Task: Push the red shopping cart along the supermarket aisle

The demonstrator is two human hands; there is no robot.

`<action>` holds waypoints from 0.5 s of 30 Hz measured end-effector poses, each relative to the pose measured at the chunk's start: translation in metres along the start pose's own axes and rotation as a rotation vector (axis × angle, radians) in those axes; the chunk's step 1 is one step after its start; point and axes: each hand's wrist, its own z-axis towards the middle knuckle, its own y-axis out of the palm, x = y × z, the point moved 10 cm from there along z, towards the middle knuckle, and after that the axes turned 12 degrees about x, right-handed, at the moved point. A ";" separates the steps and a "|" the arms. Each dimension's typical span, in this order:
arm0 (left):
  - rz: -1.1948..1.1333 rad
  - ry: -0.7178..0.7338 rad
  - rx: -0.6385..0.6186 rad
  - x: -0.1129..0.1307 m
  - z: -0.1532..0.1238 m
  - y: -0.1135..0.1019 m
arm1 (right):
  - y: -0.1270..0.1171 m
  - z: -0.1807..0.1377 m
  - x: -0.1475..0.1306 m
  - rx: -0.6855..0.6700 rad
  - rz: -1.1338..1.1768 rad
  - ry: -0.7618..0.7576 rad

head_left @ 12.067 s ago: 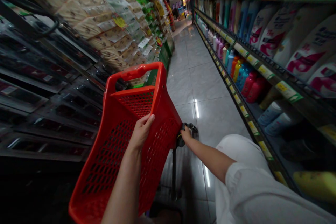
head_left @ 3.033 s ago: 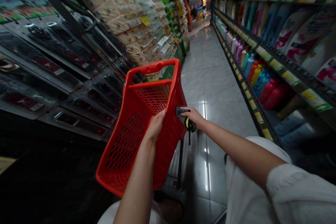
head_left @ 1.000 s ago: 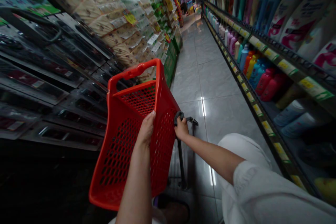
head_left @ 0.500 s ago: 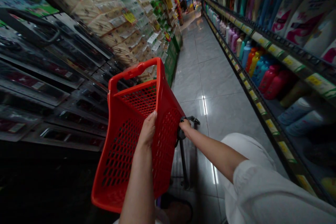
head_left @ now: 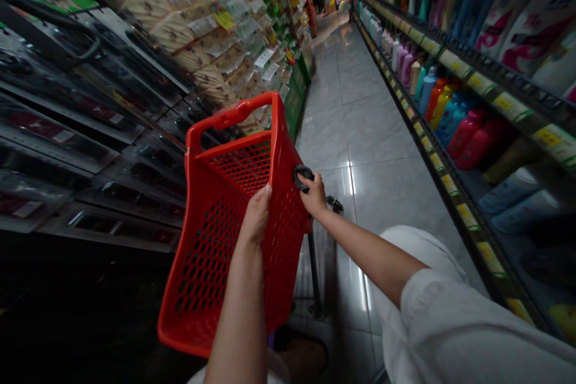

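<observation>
A red plastic shopping cart [head_left: 229, 270] with latticed sides stands tilted in front of me. My left hand [head_left: 256, 213] is closed on the near right rim of its basket, thumb on top. My right hand [head_left: 314, 195] is at the outer right side of the basket, fingers closed round a dark grey rounded thing [head_left: 303, 175], pressed against the red plastic near the upper corner. It looks like a bunched cloth, but its kind is not clear. The cart's handle bar [head_left: 225, 120] is at the top of the basket.
A shelf of colourful bottles [head_left: 443, 108] runs along the right. Stacked tissue packs [head_left: 198, 36] and hanging packaged goods [head_left: 108, 162] line the left. A grey tiled floor [head_left: 360, 102] stretches down the aisle. Below the cart show a dark leg [head_left: 315, 276] and a caster [head_left: 334, 204].
My right hand has moved up along the outside of the basket with the dark grey thing. My left hand keeps its hold on the rim.
</observation>
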 end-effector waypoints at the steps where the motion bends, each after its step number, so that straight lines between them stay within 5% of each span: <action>1: 0.001 0.004 0.007 0.001 0.000 0.000 | -0.001 -0.005 0.015 0.022 -0.008 0.096; 6: 0.005 0.006 0.028 0.000 0.001 -0.003 | -0.003 0.006 0.044 0.062 0.030 0.448; 8: -0.002 -0.002 0.020 -0.002 0.000 -0.003 | -0.007 0.034 0.024 0.054 0.050 0.335; 12: 0.004 0.002 -0.005 -0.003 -0.001 -0.002 | 0.002 0.065 -0.019 -0.172 0.082 -0.079; 15: 0.023 0.017 0.003 -0.002 -0.002 -0.003 | 0.003 0.057 0.012 -0.226 0.007 0.017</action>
